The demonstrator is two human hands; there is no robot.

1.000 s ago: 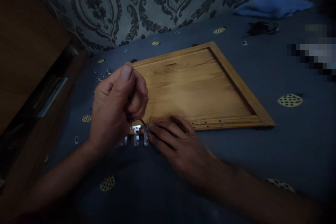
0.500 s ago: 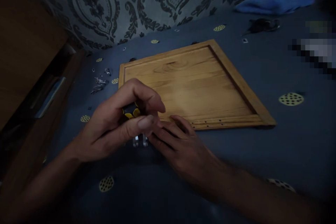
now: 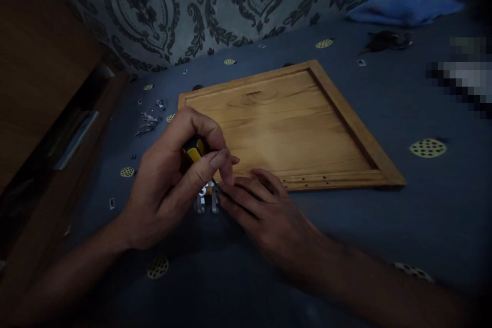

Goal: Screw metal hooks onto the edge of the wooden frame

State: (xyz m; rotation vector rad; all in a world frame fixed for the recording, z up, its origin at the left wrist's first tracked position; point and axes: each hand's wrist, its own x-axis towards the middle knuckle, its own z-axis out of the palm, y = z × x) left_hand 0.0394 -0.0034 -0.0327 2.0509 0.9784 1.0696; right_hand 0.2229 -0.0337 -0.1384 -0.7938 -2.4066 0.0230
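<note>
My left hand (image 3: 172, 184) is closed around a screwdriver (image 3: 195, 148) with a yellow and black handle. Its thin shaft slants down toward a metal hinge (image 3: 207, 204) at the near left edge of a framed wooden panel (image 3: 277, 128); the tip is hard to make out between the fingers. My right hand (image 3: 265, 210) lies over the panel's near edge, fingers stretched toward the hinge and fingertips beside it. Its thumb is hidden. Several small dark holes or screws show in the near frame strip, right of the hand.
Several loose metal hinges (image 3: 149, 122) lie left of the panel on the dark blue patterned cloth (image 3: 384, 246). At the back right are a blue cloth (image 3: 405, 10) and a dark object (image 3: 386, 41). A patterned wall stands behind, and brown wooden furniture (image 3: 42, 61) is at left.
My left hand has turned and shifted slightly left, so more of the screwdriver handle and the hinge shows. My right hand stays nearly in place. The view has shifted slightly.
</note>
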